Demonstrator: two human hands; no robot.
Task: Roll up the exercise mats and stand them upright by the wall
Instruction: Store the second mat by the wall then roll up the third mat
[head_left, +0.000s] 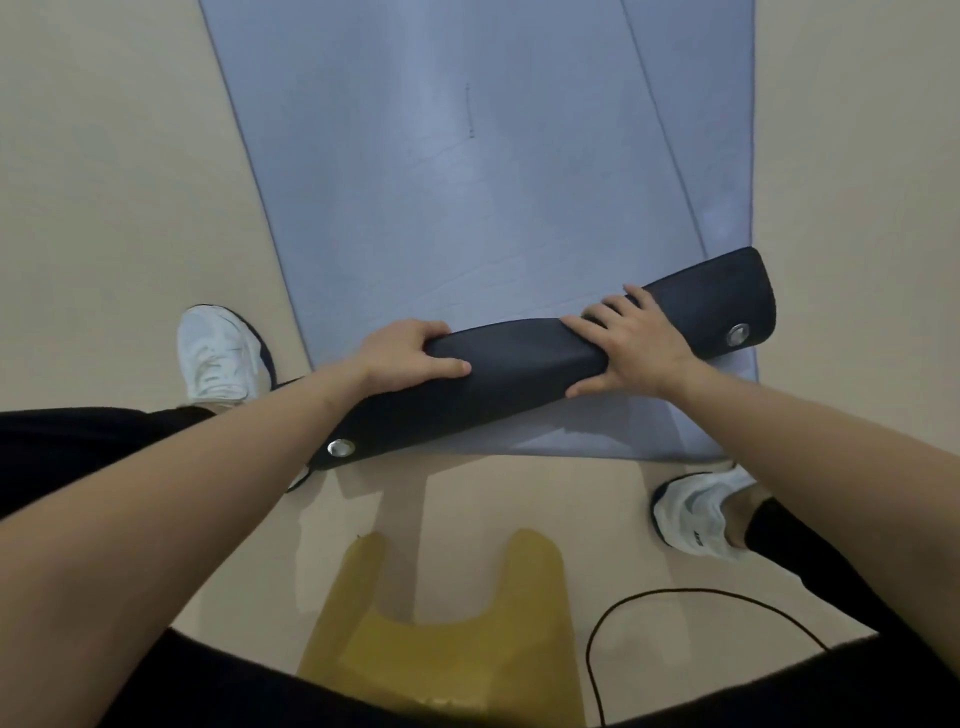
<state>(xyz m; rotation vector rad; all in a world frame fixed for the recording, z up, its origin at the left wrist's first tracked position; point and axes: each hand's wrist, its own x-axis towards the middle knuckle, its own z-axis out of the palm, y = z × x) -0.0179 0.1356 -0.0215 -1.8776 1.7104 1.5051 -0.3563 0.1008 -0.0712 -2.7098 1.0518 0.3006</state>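
Yellow fabric hangs nearest you, and a black cable loops over the floor beside it, both well to the near side of your fingers. Your left hand grips the roll, fingers curled over its far edge and thumb along the near face. Your right hand lies on top further right, fingers spread and nearly straight, thumb against the near side; it presses rather than clasps.

The roll is the dark-backed near end of the blue mat, and it looks only a turn or so thick. Beyond your fingers nearly all of the mat lies flat, so you are at the start of rolling.

The roll sits skewed, its right eyelet further off than the left eyelet. I would bring the left end forward first, then push both hands evenly, or the edges may telescope.

A slanting line beyond your right fingers may be a second mat's edge; I cannot tell. One white shoe stands just left of your left fingers, close to the mat's edge. No wall is in view.
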